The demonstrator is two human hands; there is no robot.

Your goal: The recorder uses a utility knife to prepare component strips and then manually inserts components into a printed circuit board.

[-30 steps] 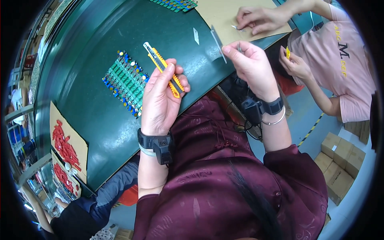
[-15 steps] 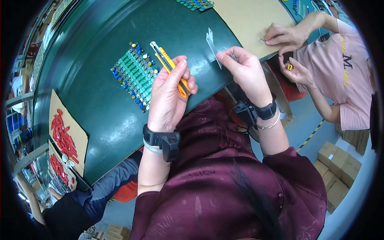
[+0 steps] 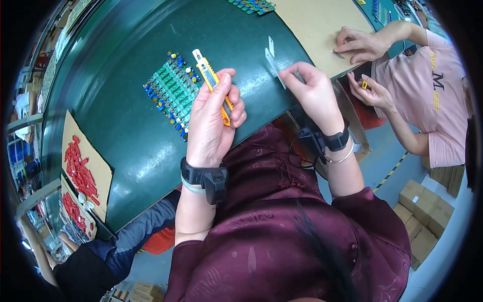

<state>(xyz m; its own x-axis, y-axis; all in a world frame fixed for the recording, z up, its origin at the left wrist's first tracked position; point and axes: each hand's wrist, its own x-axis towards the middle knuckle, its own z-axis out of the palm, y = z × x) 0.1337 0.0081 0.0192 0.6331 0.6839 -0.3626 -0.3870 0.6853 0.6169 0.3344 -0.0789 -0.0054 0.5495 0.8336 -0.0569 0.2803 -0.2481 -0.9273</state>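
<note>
Left hand (image 3: 211,118): we are gripping a slim yellow plastic utility knife (image 3: 209,72) | right hand (image 3: 311,86): fingertips pinching a thin grey metal blade (image 3: 272,63) over the dark-green table (image 3: 126,133) | step, seemingly: handling the blade | next move, probably: calling for steady, edge-wary fingers

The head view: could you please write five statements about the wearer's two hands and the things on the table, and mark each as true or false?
1. The left hand holds a yellow cutter. True.
2. Both hands hold the cutter. False: the right hand holds a thin blade.
3. Circuit boards lie on the green table. True.
4. Red parts lie on cardboard. True.
5. The boards are left of the red parts. False: they are right of them.
</note>
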